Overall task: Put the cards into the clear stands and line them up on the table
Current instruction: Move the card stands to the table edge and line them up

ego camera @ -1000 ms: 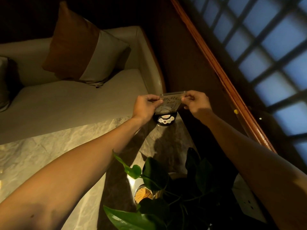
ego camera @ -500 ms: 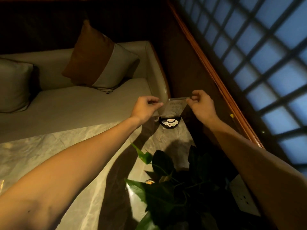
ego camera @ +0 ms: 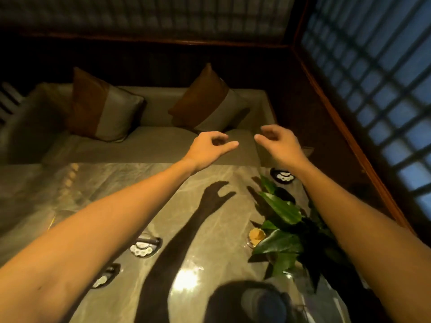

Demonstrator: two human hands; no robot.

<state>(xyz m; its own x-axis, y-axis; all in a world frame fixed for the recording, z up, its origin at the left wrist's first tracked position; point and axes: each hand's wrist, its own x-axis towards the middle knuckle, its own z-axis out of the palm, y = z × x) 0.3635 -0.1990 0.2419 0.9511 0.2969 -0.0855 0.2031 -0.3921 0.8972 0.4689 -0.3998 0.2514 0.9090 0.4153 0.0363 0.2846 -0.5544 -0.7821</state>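
Now both hands, left (ego camera: 207, 148) and right (ego camera: 277, 145), hang loose and hold nothing above the table (ego camera: 210, 178), where three dark round stands (ego camera: 282, 176) sit, though cards look too blurry to count.

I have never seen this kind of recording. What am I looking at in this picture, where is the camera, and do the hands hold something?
There is no machine here. A person wears one wide-angle camera on the head, looking forward and down, so you see their own two bare arms reaching out. The left hand and right hand are raised over the far edge of a marble table, fingers loosely open, with nothing in either grip. On the table lie dark round discs with white marks: one far away by the right forearm, two nearer by the left arm. A leafy green plant stands on the right. Behind the table is a sofa with cushions. No clear stand is plainly visible now.
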